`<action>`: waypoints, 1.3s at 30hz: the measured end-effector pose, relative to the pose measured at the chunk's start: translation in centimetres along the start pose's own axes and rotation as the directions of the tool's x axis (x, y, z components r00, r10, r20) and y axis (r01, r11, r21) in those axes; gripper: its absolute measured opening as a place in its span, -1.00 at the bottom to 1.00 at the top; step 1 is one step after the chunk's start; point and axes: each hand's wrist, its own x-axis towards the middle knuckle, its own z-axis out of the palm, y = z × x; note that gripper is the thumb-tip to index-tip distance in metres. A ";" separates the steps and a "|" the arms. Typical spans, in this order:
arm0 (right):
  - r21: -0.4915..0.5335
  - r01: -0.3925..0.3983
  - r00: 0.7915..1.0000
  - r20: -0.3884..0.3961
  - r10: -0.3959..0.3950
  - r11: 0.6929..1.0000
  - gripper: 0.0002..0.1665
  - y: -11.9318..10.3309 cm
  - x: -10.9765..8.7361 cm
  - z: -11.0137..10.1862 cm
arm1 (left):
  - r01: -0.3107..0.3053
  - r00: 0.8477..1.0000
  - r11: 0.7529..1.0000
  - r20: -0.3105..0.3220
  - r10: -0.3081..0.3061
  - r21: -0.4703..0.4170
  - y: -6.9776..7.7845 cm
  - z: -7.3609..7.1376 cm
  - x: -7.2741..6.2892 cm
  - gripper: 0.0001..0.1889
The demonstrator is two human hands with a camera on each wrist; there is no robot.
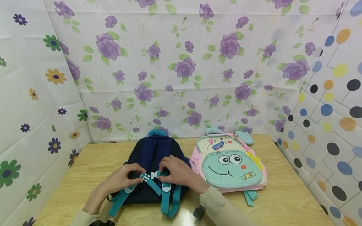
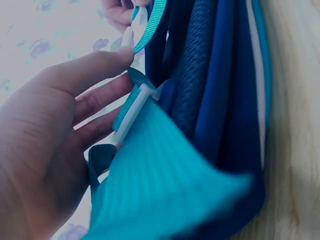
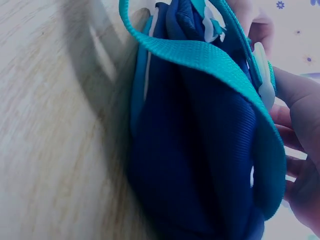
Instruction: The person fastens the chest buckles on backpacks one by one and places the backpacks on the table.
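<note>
A navy backpack [image 1: 150, 152] with teal straps lies on the table, its strap side facing up. Over its lower part, my left hand [image 1: 125, 178] pinches one half of a white buckle [image 1: 145, 177] between thumb and index finger; a loose teal strap end [image 1: 155, 187] hangs from it. My right hand [image 1: 177, 171] pinches the other white buckle half [image 1: 154, 174] from the right. The two halves are close together but apart. In the left wrist view, a wide teal strap [image 2: 155, 170] with a white adjuster [image 2: 132, 115] passes by the palm. A teal webbing loop [image 3: 200, 57] arcs across the right wrist view.
To the right stands a pink and mint cartoon backpack [image 1: 232, 169], close beside the navy one, with a teal strap end [image 1: 250, 197] on the wooden table [image 1: 285, 194]. A flowered cloth [image 1: 169, 103] hangs behind the table, with patterned cloths at both sides.
</note>
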 end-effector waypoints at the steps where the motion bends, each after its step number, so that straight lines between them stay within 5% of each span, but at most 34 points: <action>1: 0.013 -0.006 1.000 -0.004 0.006 1.000 -0.80 0.0 0.0 -0.2 | 0.010 1.000 1.000 -0.005 -0.010 -0.006 0.0 -0.1 -0.1 -0.67; 8: 0.080 -0.016 0.999 -0.040 0.019 0.997 -0.81 0.1 -0.1 -1.4 | 0.037 0.998 0.999 -0.050 -0.038 -0.010 -0.2 -0.9 -0.9 -0.75; 25: 0.114 -0.043 0.998 -0.044 0.048 0.993 -0.82 -0.6 0.8 -2.5 | 0.130 0.980 0.991 -0.156 -0.124 0.028 0.9 -0.6 0.2 -0.75; 39: 0.097 -0.044 0.998 -0.034 0.048 0.994 -0.81 -0.8 1.2 -2.1 | 0.094 0.984 0.995 -0.149 -0.095 -0.016 0.9 -0.3 0.3 -0.78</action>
